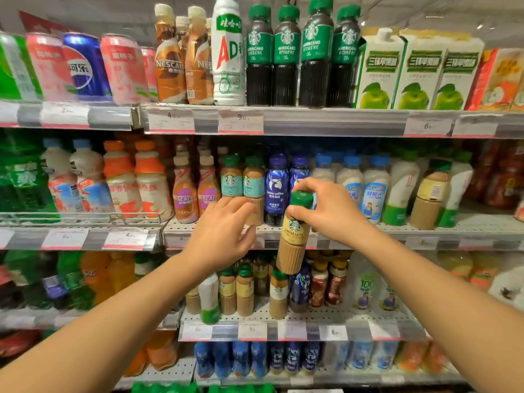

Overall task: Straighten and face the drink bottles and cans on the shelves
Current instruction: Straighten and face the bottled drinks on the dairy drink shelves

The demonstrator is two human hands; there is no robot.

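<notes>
At frame centre the right hand (329,211) pinches the cheese latte bottle (293,239) by its cap (upright, slightly tilted), just right of the loosely open, empty left hand (224,234), before the middle shelf (397,235).

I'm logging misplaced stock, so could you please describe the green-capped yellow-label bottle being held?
The yellow-label latte bottle is clear-looking plastic with a green screw cap, a round green logo, "CHEESE LATTE" lettering and a ribbed lower half showing beige drink. It hangs roughly upright, off the shelf, before the middle shelf edge. The right hand grips its cap and neck.

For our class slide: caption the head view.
Right hand holds a cheese latte bottle before the drinks shelf.
</notes>
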